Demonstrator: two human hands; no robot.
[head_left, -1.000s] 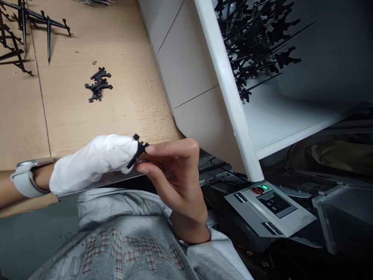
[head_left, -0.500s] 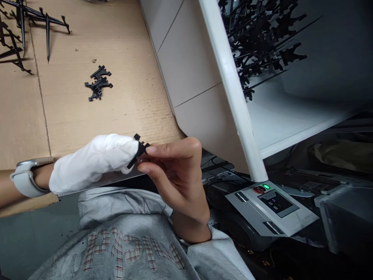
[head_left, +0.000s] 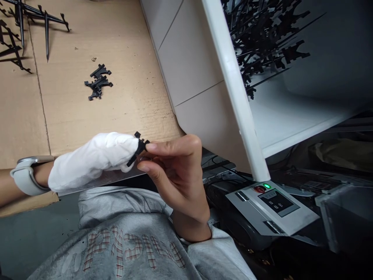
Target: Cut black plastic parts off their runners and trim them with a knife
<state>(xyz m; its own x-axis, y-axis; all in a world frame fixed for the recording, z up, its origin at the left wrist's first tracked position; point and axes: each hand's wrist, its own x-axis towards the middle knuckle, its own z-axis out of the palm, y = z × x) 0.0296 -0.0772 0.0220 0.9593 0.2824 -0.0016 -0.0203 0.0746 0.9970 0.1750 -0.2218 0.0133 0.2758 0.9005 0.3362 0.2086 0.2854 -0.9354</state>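
Observation:
My left hand, in a white glove, pinches a small black plastic part at the front edge of the cardboard-covered table. The bare right hand has a finger on the right end of the same part, with its thumb just below; whether the thumb touches it I cannot tell. Glove and fingers hide some of the part. Farther up the cardboard lie a few similar black parts in a small cluster.
Long black spiked pieces lie at the upper left of the cardboard. To the right stands a white bin with a heap of black parts inside. Below it is a control box with a lit green button.
Both hands stay nearly where they were around the black part, which has shifted up very slightly. The bin appears a little farther right as the view moves.

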